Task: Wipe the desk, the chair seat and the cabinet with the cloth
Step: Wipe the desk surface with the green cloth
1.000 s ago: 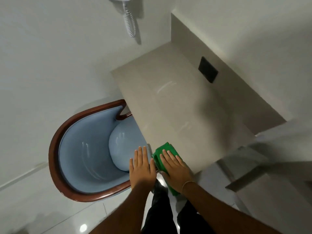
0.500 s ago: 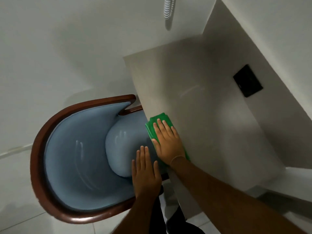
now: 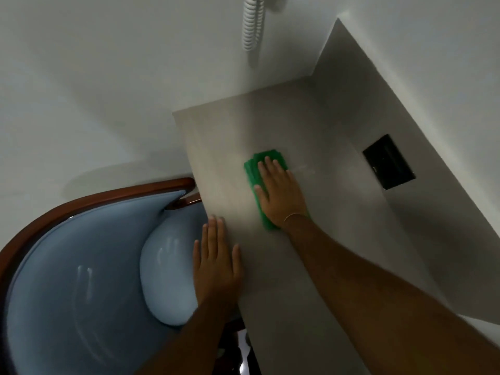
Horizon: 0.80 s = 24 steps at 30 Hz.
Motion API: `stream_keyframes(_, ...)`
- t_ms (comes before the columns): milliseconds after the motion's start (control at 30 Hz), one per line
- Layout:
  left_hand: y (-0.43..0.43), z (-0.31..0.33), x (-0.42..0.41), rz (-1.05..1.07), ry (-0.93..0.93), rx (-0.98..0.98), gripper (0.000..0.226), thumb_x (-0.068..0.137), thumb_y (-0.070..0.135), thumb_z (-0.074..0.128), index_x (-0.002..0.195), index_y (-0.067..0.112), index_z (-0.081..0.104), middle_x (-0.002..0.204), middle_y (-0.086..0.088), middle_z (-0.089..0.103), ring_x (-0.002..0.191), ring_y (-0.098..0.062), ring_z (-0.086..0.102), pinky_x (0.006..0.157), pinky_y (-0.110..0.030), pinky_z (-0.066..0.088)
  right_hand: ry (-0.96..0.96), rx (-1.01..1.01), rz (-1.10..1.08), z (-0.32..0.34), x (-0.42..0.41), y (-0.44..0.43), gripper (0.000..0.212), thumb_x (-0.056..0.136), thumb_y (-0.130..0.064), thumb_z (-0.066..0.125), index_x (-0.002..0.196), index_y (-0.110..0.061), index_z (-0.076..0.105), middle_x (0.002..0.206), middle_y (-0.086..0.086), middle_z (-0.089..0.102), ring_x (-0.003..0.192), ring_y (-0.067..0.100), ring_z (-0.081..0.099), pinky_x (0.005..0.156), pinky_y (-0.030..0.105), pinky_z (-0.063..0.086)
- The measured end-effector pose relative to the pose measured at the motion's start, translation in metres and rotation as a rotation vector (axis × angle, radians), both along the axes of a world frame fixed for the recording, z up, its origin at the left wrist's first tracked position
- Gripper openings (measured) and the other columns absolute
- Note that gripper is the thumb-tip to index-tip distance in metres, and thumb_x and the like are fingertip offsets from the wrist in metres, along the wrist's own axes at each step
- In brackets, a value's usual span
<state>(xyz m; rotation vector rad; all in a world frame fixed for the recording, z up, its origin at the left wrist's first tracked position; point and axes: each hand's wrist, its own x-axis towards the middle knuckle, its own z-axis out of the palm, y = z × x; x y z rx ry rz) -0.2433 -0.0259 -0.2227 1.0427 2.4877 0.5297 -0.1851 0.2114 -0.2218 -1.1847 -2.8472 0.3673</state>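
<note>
A folded green cloth (image 3: 255, 169) lies on the beige desk top (image 3: 338, 226), near its middle. My right hand (image 3: 280, 192) presses flat on the cloth, fingers spread, covering most of it. At the desk's left edge my left hand (image 3: 216, 262) rests flat, palm down, with nothing under it. The chair (image 3: 81, 280), with pale blue upholstery and a dark wooden rim, stands tucked against the desk's left side; its seat cushion (image 3: 167, 280) partly shows beside my left hand. No cabinet is clearly in view.
A black socket plate (image 3: 388, 165) is set in the beige back panel to the right of the desk. A white coiled cord (image 3: 253, 23) hangs on the white wall beyond the desk. Glossy floor shows below, between chair and desk.
My right hand has slid the cloth from the near left edge of the desk to its middle, away from me. My left hand has shifted from the chair seat to the desk edge.
</note>
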Motion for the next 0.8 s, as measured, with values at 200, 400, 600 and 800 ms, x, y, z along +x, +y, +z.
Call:
stream_keyframes(200,0.067,-0.008,-0.012,0.075,0.040,-0.023,0.078,0.112,0.052,0.020,0.179,0.018,0.000,0.189,-0.001,-0.006,0.175,-0.017,-0.009,0.142,-0.041,-0.004,-0.051,0.020,-0.304,-0.002,0.045,0.117,0.067,0.110,-0.048,0.024,0.168,-0.016,0.014,0.176,0.007,0.015,0.163,0.024,0.013,0.133,0.046,0.013)
stream_keyframes(400,0.072,-0.021,-0.009,0.099,0.110,-0.016,0.077,0.113,0.051,0.025,0.180,0.017,0.007,0.189,-0.003,-0.001,0.176,-0.021,-0.005,0.142,-0.040,-0.005,-0.063,0.043,-0.290,-0.002,0.058,0.177,0.066,0.110,-0.047,0.023,0.168,-0.015,0.015,0.176,0.007,0.015,0.163,0.025,0.014,0.133,0.045,0.012)
stream_keyframes(600,0.073,-0.020,-0.007,0.110,0.146,-0.034,0.076,0.111,0.050,0.029,0.179,0.018,0.016,0.189,-0.005,0.009,0.176,-0.024,0.007,0.141,-0.036,-0.006,-0.082,0.056,-0.259,-0.002,0.045,0.206,0.064,0.112,-0.045,0.026,0.168,-0.017,0.015,0.176,0.005,0.016,0.162,0.024,0.015,0.132,0.046,0.015)
stream_keyframes(800,0.078,-0.027,-0.010,0.090,0.182,-0.049,0.075,0.111,0.048,0.034,0.178,0.017,0.019,0.188,-0.007,0.014,0.175,-0.028,0.013,0.140,-0.043,0.006,-0.095,0.054,-0.286,0.001,-0.022,0.239,0.065,0.112,-0.043,0.025,0.168,-0.014,0.014,0.176,0.008,0.014,0.163,0.027,0.014,0.132,0.048,0.014)
